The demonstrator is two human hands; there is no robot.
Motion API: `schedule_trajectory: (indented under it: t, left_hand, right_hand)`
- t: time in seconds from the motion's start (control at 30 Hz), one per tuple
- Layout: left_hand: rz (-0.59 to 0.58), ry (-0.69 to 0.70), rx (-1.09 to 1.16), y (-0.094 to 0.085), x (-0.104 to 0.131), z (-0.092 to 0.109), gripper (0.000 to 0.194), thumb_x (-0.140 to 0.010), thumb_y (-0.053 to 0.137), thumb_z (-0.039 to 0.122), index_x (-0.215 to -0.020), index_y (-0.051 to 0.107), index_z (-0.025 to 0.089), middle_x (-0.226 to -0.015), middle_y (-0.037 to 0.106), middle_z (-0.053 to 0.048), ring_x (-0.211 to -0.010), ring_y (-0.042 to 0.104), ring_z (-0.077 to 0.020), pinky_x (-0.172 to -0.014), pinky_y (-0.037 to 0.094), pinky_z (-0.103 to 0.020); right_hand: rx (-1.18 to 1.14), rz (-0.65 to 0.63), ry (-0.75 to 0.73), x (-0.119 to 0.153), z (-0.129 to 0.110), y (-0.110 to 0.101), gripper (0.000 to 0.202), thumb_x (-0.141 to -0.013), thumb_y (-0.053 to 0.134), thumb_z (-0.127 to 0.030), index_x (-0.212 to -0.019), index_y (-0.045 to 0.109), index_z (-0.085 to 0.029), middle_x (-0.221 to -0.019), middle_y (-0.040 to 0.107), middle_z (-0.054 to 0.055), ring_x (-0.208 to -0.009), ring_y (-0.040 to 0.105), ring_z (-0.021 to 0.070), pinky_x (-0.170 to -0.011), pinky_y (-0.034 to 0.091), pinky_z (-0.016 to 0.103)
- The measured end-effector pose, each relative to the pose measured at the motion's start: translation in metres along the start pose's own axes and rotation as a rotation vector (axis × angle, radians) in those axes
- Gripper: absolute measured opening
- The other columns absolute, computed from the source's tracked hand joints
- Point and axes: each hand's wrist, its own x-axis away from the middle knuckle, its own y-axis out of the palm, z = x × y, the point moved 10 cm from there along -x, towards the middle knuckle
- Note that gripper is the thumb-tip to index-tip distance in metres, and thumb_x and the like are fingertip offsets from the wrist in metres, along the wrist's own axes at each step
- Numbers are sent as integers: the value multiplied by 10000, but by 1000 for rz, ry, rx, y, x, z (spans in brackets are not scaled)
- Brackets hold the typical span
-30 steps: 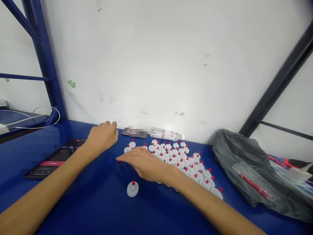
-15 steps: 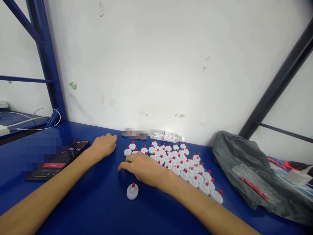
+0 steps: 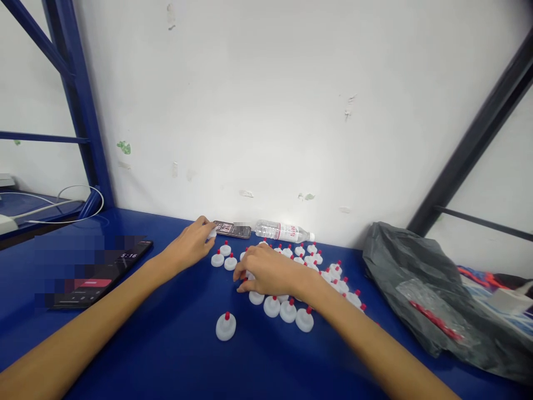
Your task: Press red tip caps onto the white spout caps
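My left hand (image 3: 192,242) is closed on a white cap (image 3: 212,233), part of which shows between thumb and fingers beside the far phone. My right hand (image 3: 270,269) bends over the left side of the cluster of white caps with red tips (image 3: 288,311). Its thumb and fingers close around one cap (image 3: 250,275), mostly hidden by them. Just left of it, a few more caps (image 3: 230,261) stand on the blue table. One lone cap (image 3: 225,326) stands upright nearer to me.
A phone with a timer (image 3: 106,275) lies at the left. Against the wall rest another phone (image 3: 237,230) and a clear plastic bottle (image 3: 278,229) on its side. At the right are a dark plastic bag (image 3: 387,261) and a clear packet of red pieces (image 3: 437,322).
My left hand has moved right, and a white cap now shows in its fingers. My right hand has shifted right and closed on a cap. Several caps now show in front of it.
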Motion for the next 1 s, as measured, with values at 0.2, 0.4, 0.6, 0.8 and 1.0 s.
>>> schedule_trajectory:
  t: [0.2, 0.4, 0.6, 0.8, 1.0]
  left_hand:
    - [41, 34, -1, -10, 5, 11, 355, -1012, 458, 330, -1290, 626, 187, -1235, 613, -116, -987, 704, -283, -842, 578, -420]
    - [62, 39, 2, -14, 7, 17, 386, -983, 442, 345, -1286, 638, 207, -1221, 619, -108, -975, 710, -289, -816, 571, -403]
    - [83, 61, 28, -16, 7, 21, 393, -965, 450, 349, -1269, 653, 206, -1237, 619, -104, -940, 717, -265, -829, 577, -392]
    - [111, 88, 70, -21, 6, 25, 416, -969, 444, 389, -1266, 666, 202, -1272, 620, -108, -873, 706, -249, -804, 578, -407]
    - [102, 139, 126, -23, 7, 33, 378, -997, 447, 403, -1244, 661, 212, -1234, 695, -102, -984, 721, -274, -847, 571, -395]
  right_hand:
    - [27, 15, 36, -1, -1, -4, 133, -944, 688, -140, -1011, 785, -202, -966, 802, 37, -1035, 678, 227, -1027, 362, 383]
    - [71, 24, 101, 4, 4, -15, 130, -976, 676, -198, -1051, 782, -187, -940, 792, 63, -1029, 679, 244, -1002, 381, 380]
    - [93, 8, 78, -4, 7, 5, 68, -929, 738, -191, -954, 802, -190, -947, 792, 61, -1053, 662, 255, -1040, 362, 413]
    - [65, 29, 40, -10, 7, 16, 210, -871, 656, -33, -814, 772, -199, -804, 766, 21, -932, 668, 210, -1156, 262, 480]
    - [-22, 79, 17, -5, 3, 7, 244, -860, 669, -11, -983, 748, -207, -815, 753, -1, -896, 666, 201, -1080, 361, 442]
